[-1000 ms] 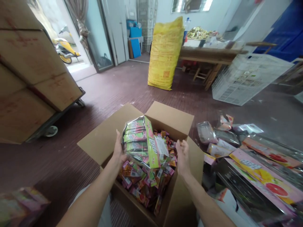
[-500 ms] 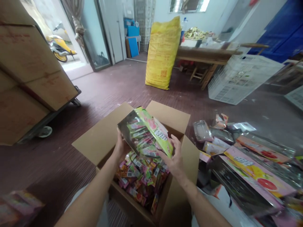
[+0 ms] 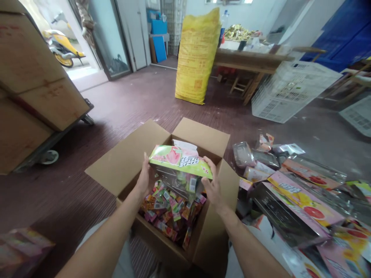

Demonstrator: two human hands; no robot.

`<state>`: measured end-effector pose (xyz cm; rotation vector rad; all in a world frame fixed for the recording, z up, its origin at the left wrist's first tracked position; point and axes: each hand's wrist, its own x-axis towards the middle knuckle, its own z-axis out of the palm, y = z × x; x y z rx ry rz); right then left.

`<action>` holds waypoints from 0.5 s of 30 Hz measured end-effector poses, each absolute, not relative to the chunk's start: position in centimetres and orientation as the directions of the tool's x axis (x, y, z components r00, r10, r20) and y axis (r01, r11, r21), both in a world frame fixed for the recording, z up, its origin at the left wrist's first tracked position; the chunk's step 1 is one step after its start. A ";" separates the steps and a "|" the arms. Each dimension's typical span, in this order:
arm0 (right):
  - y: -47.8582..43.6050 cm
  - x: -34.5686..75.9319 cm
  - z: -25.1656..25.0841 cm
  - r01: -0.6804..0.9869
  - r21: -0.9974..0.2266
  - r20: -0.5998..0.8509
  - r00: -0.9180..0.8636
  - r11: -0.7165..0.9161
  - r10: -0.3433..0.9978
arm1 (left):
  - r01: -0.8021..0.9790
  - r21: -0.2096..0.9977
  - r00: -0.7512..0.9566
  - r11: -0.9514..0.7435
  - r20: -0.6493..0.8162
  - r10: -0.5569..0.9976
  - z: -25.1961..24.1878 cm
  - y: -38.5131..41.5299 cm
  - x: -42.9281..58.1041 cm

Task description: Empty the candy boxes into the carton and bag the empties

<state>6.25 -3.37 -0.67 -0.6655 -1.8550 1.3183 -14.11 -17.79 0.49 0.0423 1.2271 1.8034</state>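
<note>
Between my two hands is a green-and-pink candy box (image 3: pixel 176 160) with a clear window, tilted over the open carton. A few wrapped packets show inside it behind the window. My left hand (image 3: pixel 144 178) grips its left end, and my right hand (image 3: pixel 213 185) grips its right end, thumb below and fingers on top. Beneath it the cardboard carton (image 3: pixel 162 239) stands with its flaps spread. Many small wrapped packets (image 3: pixel 166 210) in pink, green and orange lie loose inside the carton. A torn white flap (image 3: pixel 185 144) sticks up behind the box.
Right of the carton lies a heap of opened display boxes (image 3: pixel 307 200). White plastic crates (image 3: pixel 292 90) stand beyond it, beside a wooden table (image 3: pixel 246 61). A yellow sack (image 3: pixel 197 58) stands ahead. Stacked cartons (image 3: pixel 37 73) ride a trolley at left. More packages (image 3: pixel 23 251) lie front left.
The candy box has tipped so that its printed face is level and its window faces me. Fewer packets show inside it. My view has dipped slightly.
</note>
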 end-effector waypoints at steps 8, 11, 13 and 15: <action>-2.9 6.5 -1.0 0.087 -0.971 0.118 -0.640 0.223 0.760 | -0.598 0.794 -0.658 -0.112 -0.405 0.635 1.2 -17.8 -14.8; -2.6 6.9 -0.4 0.073 -0.965 0.179 -0.517 0.252 0.837 | -0.601 0.791 -0.611 -0.113 -0.364 0.703 1.1 -18.1 -15.2; -2.4 7.2 -0.1 0.045 -0.964 0.222 -0.400 0.261 0.889 | -0.631 0.759 -0.593 -0.161 -0.338 0.731 1.0 -18.3 -15.6; -2.2 7.3 0.0 -0.005 -0.975 0.214 -0.314 0.224 0.925 | -0.673 0.712 -0.581 -0.200 -0.343 0.738 1.0 -18.5 -16.0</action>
